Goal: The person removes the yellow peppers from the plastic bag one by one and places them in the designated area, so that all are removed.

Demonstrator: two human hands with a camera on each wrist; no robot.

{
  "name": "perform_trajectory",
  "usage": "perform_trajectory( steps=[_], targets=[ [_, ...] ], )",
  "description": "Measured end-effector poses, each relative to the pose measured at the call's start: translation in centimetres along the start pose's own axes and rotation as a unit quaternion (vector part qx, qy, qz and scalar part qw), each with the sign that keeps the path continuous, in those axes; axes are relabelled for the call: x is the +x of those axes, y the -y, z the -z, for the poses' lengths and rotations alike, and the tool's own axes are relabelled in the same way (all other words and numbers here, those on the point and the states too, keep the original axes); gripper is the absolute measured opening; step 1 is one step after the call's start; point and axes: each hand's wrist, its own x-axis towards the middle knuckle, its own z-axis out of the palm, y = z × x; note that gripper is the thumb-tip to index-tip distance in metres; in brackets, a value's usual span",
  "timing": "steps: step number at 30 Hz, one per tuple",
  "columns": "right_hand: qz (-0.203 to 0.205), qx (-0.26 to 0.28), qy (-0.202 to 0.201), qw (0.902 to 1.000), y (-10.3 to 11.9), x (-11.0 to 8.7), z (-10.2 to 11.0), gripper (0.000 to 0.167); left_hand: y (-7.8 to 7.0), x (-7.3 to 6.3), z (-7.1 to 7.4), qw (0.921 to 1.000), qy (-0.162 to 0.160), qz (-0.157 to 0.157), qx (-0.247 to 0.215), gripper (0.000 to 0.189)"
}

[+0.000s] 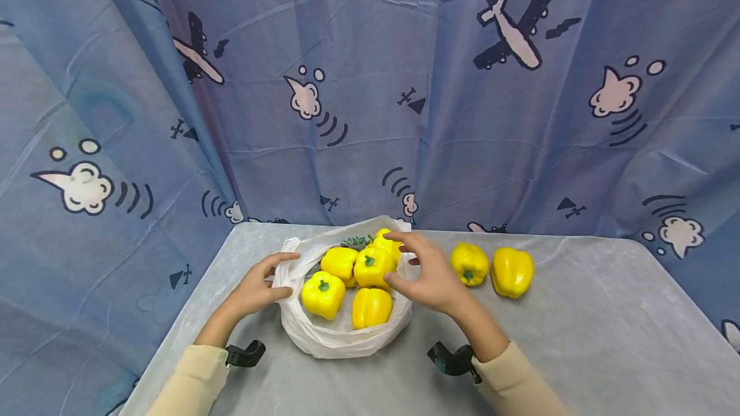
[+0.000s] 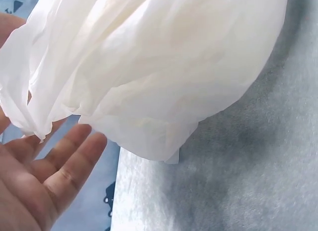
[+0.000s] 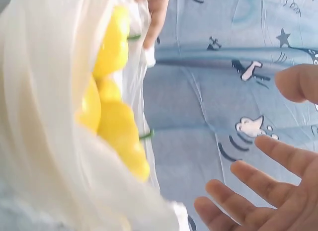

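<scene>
A white plastic bag (image 1: 324,343) stands wide-mouthed on the table, with several yellow bell peppers (image 1: 372,308) inside. At its left rim is my left hand (image 1: 254,286), thumb and forefinger apart against the thin plastic; in the left wrist view the fingers (image 2: 74,174) are loosely extended beside the bag (image 2: 164,82). My right hand (image 1: 430,278) hovers at the opposite rim with fingers spread and nothing held. The right wrist view has that hand (image 3: 271,191) apart from the bag (image 3: 44,116), and peppers (image 3: 119,136) show in the opening.
Two more yellow bell peppers, one stem-forward (image 1: 469,264) and one on its side (image 1: 512,273), lie on the grey table (image 1: 601,313) right of the bag. A blue curtain (image 1: 358,165) with printed airplanes hangs behind and along the left.
</scene>
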Motion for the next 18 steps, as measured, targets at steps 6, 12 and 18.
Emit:
perform_trajectory(
  steps=[6,12,18],
  targets=[
    [0.004,0.030,0.014,0.9995,1.1,0.1,-1.9,0.056,0.2,0.1,-0.2,0.9996,-0.012,0.003,0.024,0.058],
    [-0.019,0.055,0.037,0.9976,1.6,0.3,-3.8,0.054,0.1,0.2,-0.5,0.9997,-0.022,-0.009,0.009,0.055],
    [-0.025,0.079,0.050,0.9953,1.6,0.6,-5.7,0.054,0.1,0.3,-0.6,0.9995,-0.031,-0.005,0.003,0.052]
  ],
)
